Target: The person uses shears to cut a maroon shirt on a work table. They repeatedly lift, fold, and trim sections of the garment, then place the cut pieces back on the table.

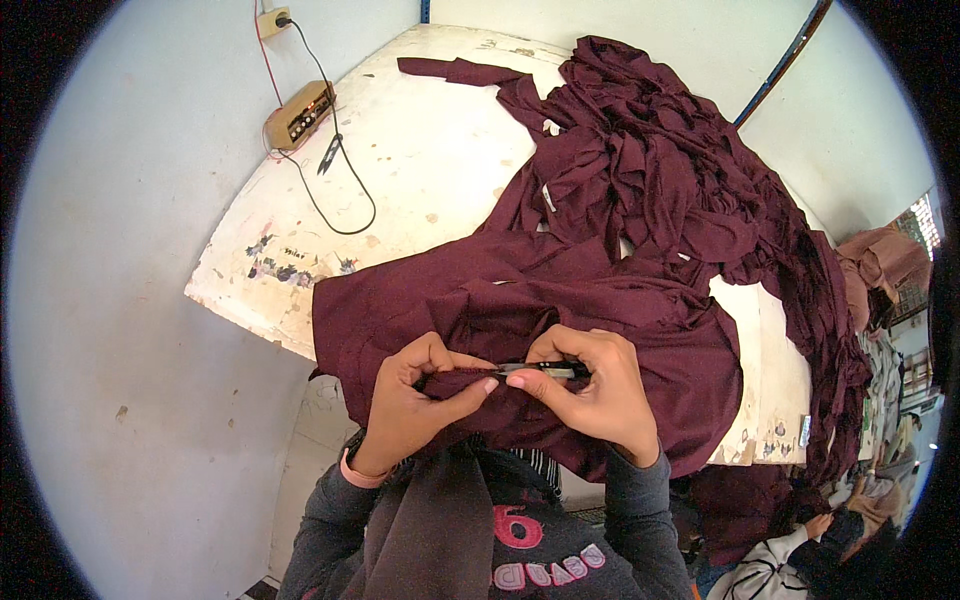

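A maroon garment [650,370] lies over the front of the white table. My left hand [425,400] pinches a folded edge or seam of it between thumb and fingers, and a pink band circles that wrist. My right hand [595,390] is closed on a small dark cutting tool [550,367], which looks like thread snips. Its pale tip meets the pinched cloth beside my left thumb, so the exact point of contact is too small to make out.
A large heap of maroon garments [680,170] covers the table's [440,140] back and right. A beige box [300,115] with cables and another pair of snips [328,155] sit at back left. Walls border the table. Other people [780,565] work at lower right.
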`<state>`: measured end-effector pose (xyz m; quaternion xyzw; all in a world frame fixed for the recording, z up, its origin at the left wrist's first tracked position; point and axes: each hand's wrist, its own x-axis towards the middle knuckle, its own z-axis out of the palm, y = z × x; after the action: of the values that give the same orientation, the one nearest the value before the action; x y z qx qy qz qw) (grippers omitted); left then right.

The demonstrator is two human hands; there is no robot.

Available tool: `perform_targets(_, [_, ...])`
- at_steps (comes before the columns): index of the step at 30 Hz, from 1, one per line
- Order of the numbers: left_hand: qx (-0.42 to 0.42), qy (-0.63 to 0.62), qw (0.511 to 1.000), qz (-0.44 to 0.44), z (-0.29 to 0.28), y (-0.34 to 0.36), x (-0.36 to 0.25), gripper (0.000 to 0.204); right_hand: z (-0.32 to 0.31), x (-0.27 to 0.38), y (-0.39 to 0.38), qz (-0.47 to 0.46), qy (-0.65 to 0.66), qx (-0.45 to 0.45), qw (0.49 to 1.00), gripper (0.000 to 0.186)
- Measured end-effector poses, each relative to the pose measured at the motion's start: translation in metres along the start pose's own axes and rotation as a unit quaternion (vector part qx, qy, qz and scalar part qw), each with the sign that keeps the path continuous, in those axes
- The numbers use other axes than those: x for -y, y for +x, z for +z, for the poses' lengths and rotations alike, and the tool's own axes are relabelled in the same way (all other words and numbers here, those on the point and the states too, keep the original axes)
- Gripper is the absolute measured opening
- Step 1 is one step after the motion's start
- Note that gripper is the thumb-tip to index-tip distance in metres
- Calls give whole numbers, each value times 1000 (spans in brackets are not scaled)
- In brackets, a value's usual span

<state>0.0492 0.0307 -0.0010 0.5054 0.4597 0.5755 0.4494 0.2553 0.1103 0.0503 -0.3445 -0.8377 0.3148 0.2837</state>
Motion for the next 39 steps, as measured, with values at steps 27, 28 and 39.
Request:
perform_targets(27, [-38, 274, 959, -61, -56, -38, 3, 28, 20, -73, -22, 153, 278, -229, 920, 16])
perform_targets(28, [-112, 326, 938, -40, -61, -34, 6, 26, 20, -73, -23, 129, 240, -218, 937, 12])
perform_targets(39, [-142, 561, 815, -17, -80, -18, 83, 41, 33, -59, -33, 9, -104, 129, 986, 31])
